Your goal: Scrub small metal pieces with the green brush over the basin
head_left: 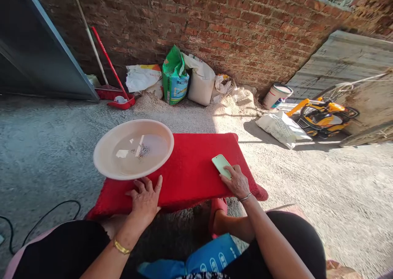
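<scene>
Take the clock as laid on the red-covered tabletop [193,164], twelve toward the brick wall [233,29]; the pale green phone [220,163] lies at three o'clock over the cloth, aslant, its far end toward ten; the right hand [238,183], between three and four, has its grip closed on the phone's near end, thumb and fingers about it; a silver bracelet [245,197] circles that wrist.

The left hand [144,199] is at eight o'clock on the near edge, fingers spread, its grip loose and holding nothing; its fingertips are right by the rim of the cream basin [106,150], though whether they touch it is hard to tell from here; a gold bracelet [121,247] sits on the left wrist. The basin stands at ten o'clock, with clear liquid [132,150] and dark specks inside.

Beyond the tabletop, a green bag [175,80] and a white sack [202,84] stand upright near twelve; a red dustpan [123,102] is between ten and eleven; a bucket [277,97] tilts between one and two; a yellow toy digger [328,119] stands at two.
</scene>
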Available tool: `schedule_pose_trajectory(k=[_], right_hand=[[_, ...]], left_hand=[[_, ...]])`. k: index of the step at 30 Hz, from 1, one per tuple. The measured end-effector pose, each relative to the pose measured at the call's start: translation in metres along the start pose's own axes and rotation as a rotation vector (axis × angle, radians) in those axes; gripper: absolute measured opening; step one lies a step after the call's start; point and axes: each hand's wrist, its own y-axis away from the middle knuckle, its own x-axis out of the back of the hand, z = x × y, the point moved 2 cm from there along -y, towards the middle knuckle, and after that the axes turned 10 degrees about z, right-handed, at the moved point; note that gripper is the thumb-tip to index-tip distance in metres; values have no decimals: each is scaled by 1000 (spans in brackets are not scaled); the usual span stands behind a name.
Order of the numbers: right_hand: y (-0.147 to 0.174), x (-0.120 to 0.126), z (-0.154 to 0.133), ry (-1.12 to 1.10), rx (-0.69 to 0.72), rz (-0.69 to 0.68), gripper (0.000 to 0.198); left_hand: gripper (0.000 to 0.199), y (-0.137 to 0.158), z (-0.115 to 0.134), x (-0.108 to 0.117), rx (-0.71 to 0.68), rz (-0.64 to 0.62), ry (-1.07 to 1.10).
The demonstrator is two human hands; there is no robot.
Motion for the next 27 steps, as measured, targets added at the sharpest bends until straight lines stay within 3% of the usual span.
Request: schedule_pose_trajectory(k=[7, 9, 11, 15, 17, 22, 27], right_hand=[[-6, 32, 88, 131, -554, 61, 44], [-1, 40, 101, 125, -651, 92, 46], [6, 41, 101, 67, -600, 117, 46], [23, 20, 72, -66, -262, 121, 45], [30, 5, 59, -70, -170, 143, 44], [29, -22, 56, 28, -143, 150, 46], [23, -30, 64, 128, -135, 131, 52]], left_hand=[[98, 1, 1, -10, -4, 70, -63], [98, 2, 1, -13, 5, 84, -85], [99, 2, 1, -16, 27, 95, -106], [104, 0, 3, -28, 63, 111, -122], [108, -1, 3, -35, 78, 110, -122], [114, -3, 4, -45, 128, 121, -105], [111, -3, 5, -42, 148, 128, -32]])
